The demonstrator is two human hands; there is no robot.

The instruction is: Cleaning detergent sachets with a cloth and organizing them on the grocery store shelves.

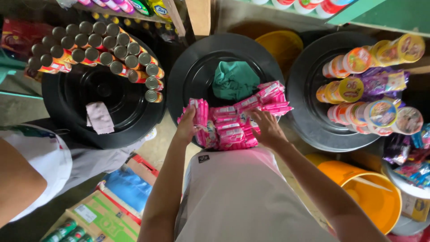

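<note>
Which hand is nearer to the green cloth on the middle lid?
Right. The right hand rests on the pink packets just below the green cloth; the left hand grips packets farther off, down-left of it.

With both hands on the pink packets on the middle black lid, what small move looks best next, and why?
Probably press the two hands inward to square the stack. The left hand holds upright pink packets at the pile's left edge, the right hand lies flat on its right side, and several packets near the green cloth sit fanned and crooked on the black lid.
</note>
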